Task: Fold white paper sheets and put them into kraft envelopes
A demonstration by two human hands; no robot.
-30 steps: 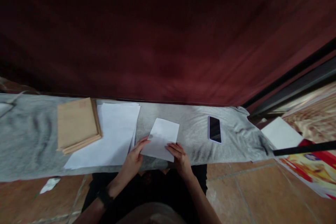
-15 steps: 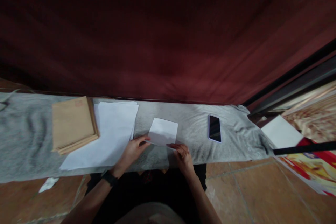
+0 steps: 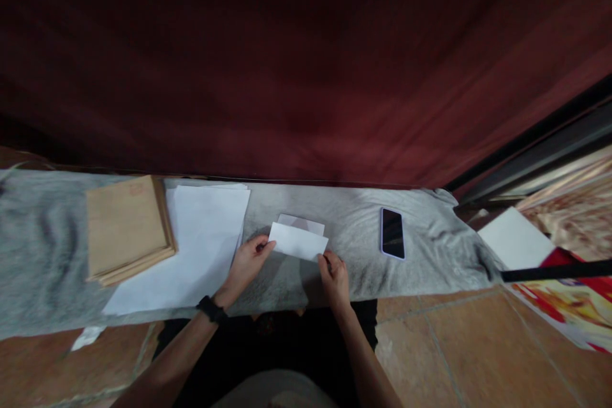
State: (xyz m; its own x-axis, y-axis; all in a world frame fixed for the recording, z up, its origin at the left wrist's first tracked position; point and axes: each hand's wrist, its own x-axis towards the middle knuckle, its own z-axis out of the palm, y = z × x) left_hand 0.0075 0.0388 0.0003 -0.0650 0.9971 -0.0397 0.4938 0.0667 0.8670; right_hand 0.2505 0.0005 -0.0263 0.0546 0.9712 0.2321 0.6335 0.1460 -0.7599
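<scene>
Upon the grey cloth [image 3: 354, 217], near the middle: paper [image 3: 299, 241], one, white, folded over; a strip of its far part shows beyond the flap's upper edge. Clock positions below are as seen, taken from the paper, 12 toward the top.

Left hand [image 3: 249, 262], at 8 o'clock: bare, thumb and fingers pinching the paper's near left corner. Black wristband [image 3: 211, 310], between 7 and 8, on the same arm.

Right hand [image 3: 335, 273], between 4 and 5 o'clock: bare, fingers curled, thumb and fingertips pinching the near right corner.

Sheets [image 3: 205, 229], at 9 o'clock: large, white, several, overlapping slightly out of line, flat on the cloth.

Brown stack [image 3: 124, 229], farther out at 9: flat rectangular pieces, uneven at the edges, lying partly on the sheets; faint reddish mark on the top piece.

Phone [image 3: 393, 233], at 3 o'clock: black screen up, pale purple rim, well apart from the right hand.

White panel [image 3: 514, 239], farther out at 3. Printed box [image 3: 583, 312], just below 3, red and yellow.

Scrap [image 3: 87, 338], at 8 o'clock: white, on the tiled floor [image 3: 454, 338].

Red surface [image 3: 306, 76], at 12 o'clock: dark, broad.
</scene>
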